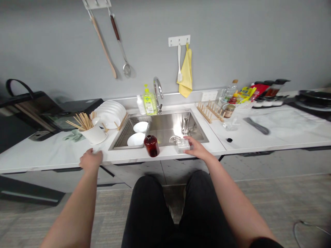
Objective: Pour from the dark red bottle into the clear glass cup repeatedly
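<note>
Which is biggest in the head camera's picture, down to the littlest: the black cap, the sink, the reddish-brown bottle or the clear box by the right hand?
1. Sink
2. Reddish-brown bottle
3. Clear box
4. Black cap

Two white bowls (136, 140) sat left of centre — yes, two! — with one amber bottle (151, 146) and one clear box (182, 146) just below centre; the upper frame showed two hook strips (179, 40), three hanging utensils (104, 48), one yellow cloth (185, 74).

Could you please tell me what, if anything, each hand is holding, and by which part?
The right hand holds a clear container by its right end. Whether the left hand holds anything cannot be told.
</note>
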Available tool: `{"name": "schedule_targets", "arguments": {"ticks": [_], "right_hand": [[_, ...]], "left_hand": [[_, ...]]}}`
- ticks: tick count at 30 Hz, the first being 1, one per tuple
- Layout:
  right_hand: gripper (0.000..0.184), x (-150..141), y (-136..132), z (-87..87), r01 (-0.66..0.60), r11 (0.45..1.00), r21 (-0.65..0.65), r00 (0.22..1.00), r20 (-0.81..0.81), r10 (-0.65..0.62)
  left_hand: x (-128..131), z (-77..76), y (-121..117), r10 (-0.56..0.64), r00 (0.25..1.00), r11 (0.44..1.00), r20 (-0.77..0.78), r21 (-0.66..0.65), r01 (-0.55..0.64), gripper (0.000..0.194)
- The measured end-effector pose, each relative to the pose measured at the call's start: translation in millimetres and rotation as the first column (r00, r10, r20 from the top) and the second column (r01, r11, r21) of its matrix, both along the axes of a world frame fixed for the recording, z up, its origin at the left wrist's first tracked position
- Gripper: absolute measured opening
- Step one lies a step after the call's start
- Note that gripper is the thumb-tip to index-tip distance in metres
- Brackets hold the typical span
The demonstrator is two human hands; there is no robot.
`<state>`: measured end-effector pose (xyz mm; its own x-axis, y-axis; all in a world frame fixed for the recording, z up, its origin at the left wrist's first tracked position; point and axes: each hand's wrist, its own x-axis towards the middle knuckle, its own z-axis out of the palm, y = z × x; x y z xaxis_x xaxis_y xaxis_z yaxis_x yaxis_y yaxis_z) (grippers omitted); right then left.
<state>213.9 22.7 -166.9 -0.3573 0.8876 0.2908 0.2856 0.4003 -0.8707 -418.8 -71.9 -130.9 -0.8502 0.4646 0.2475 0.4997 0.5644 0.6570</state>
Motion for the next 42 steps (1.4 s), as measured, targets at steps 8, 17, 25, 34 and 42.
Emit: {"name": "schedule_targets", "arguments": {"ticks": [8,17,25,34,42], "right_hand": [[0.084,-1,-2,2.8,0.01,1.0,-0.009,1.0,0.012,-0.01],[0.082,-1,-6,8.3,-0.013,1.0,-0.007,0.999,0.03,0.013],[0.082,-2,-6,3.5,0.019,0.999,0.031,0.999,0.036,-0.02],[0.081,0,-4,1.6,0.009,0.998,0.066,0.999,0.046,-0.012],[0.083,1,-2,-1.6,0.021,0.997,0.077,0.998,0.055,-0.025]], "left_hand": [[61,26.5,-29,-0.063,0.994,0.878,0.084,0.479,0.016,0.049],[303,74.6,-66,-0.789,0.613,0.457,-0.045,0.624,0.634,0.033],[373,119.5,24,-0.877,0.316,0.308,-0.363,0.082,0.948,0.022],[392,141.0,36,-0.926,0.19,0.298,-0.328,-0.323,0.898,0.023],[416,151.5,59,-0.971,-0.067,0.08,-0.229,-0.576,0.814,0.03]]}}
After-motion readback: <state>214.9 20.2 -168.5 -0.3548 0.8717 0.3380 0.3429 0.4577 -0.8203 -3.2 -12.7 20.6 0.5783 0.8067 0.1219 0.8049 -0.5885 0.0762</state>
